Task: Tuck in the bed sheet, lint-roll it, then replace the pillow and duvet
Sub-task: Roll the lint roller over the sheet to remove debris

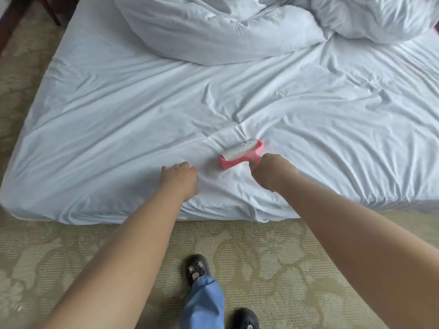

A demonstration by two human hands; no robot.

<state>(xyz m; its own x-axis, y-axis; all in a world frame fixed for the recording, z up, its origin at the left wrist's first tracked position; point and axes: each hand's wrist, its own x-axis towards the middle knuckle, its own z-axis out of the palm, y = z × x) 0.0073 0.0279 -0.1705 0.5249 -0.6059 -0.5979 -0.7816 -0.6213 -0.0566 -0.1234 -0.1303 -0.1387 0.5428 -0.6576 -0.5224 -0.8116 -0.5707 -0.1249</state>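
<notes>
The right hand [273, 172] is curled around the handle of the pink lint roller [241, 153], whose white drum lies on the bed sheet [107, 119] just beyond and to the left of that grip, its long axis running crosswise to the arm, so a push away from the body looks like the natural stroke. The left hand [181, 178] rests on the sheet just left of the roller, knuckles up with fingers bent against the cloth; whether it pinches a fold I cannot tell. Farther out from both hands the duvet [225, 27] lies heaped, the wrinkled sheet covers the mattress between, and patterned carpet [273, 252] lies underfoot.
</notes>
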